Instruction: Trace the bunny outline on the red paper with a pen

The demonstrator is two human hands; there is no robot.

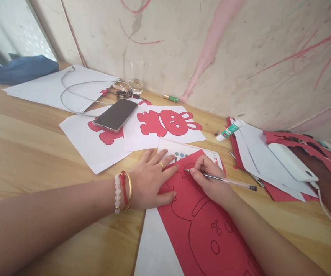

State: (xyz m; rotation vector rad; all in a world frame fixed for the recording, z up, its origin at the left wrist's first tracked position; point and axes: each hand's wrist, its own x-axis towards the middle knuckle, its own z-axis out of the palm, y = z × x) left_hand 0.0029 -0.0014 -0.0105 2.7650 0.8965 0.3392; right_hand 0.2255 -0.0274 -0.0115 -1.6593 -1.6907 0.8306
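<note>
My right hand [213, 180] grips a clear-barrelled pen [231, 181], its tip on the upper part of a red sheet of paper [179, 222]. Black outlines of a rabbit figure run down the sheet, with round eyes and a nose lower down; my right forearm hides part of it. Fingers spread, my left hand [154, 180] lies flat over the sheet's left edge. Beneath the red sheet are white paper [156, 245] and a printed white item [168, 147]. Just beyond, a red cut-out rabbit [165, 122] rests on white paper.
A phone [116, 115] partly covers another red cut-out [105, 136]. Behind it are a cable [63, 92], keys [122, 92] and a glass of water [136, 82] by the wall. To the right are a glue stick [230, 130], a white power bank [293, 161] and red paper scraps [312, 151].
</note>
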